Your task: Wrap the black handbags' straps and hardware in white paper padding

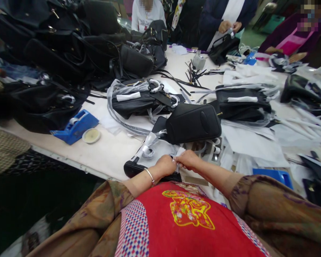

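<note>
I have both hands brought together over the near right part of a black bag [133, 168], which lies close in front of me at the edge of the table [107, 153]. My left hand [166, 166] and right hand [187, 159] meet there almost fingertip to fingertip, each closed in a small pinch on a white strip [180, 151]. Whether it is paper, tape or film I cannot tell, for my fingers cover most of it.

On the bag's upper left part, clear wrapping [149, 147] is bunched around something whitish and looped. I take the step in hand to be fine fingertip work on this bag's white covering. As I judge it, the next move calls for light, even tension from both hands and for the bag to stay put, since a hard pull could tear so thin a piece.

Just beyond the bag, to its right, a smooth black case [194, 123] lies close to my knuckles, so my right hand has little room on that side. Well to the bag's left are a blue tape dispenser [76, 126] and a round dish [91, 135]. Farther beyond the bag lies a wrapped bag [139, 98], its handles sleeved in white, and to the bag's right are white sheets [253, 141].
</note>
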The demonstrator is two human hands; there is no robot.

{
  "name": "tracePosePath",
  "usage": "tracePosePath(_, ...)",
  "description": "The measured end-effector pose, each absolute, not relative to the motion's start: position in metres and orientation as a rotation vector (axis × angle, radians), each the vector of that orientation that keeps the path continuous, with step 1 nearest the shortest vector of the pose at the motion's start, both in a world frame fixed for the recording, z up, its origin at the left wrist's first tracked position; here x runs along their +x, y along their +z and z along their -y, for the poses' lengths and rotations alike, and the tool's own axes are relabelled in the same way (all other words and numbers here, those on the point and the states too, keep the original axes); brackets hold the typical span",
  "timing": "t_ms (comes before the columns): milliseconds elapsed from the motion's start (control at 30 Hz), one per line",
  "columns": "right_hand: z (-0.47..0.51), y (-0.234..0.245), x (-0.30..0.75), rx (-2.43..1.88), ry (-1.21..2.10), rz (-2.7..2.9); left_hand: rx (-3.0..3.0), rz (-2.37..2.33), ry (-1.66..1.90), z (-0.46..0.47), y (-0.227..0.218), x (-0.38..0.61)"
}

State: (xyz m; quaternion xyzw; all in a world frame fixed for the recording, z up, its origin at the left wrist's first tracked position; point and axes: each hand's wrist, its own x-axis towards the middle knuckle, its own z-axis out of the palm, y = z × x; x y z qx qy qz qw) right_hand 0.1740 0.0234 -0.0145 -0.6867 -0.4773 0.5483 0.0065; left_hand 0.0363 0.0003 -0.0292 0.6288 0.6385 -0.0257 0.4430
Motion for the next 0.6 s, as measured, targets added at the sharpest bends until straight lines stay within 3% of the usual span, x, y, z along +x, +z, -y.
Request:
tracePosePath(133,-0.012,-0.012,0.180,-2.068,1.909,1.131,1.628,-1.596,-0.119,0.000,-0.027,0.036)
tracePosePath(267,-0.003,-0.013,0.182,-2.028,1.870,1.006,1.665,-1.598,-0.138,0.000,-0.026,0.036)
tracePosePath(600,0.003,-0.036,0.188,-1.995,1.660,1.242,1.617,-1.566,-0.073,0.000,-0.021,0.035)
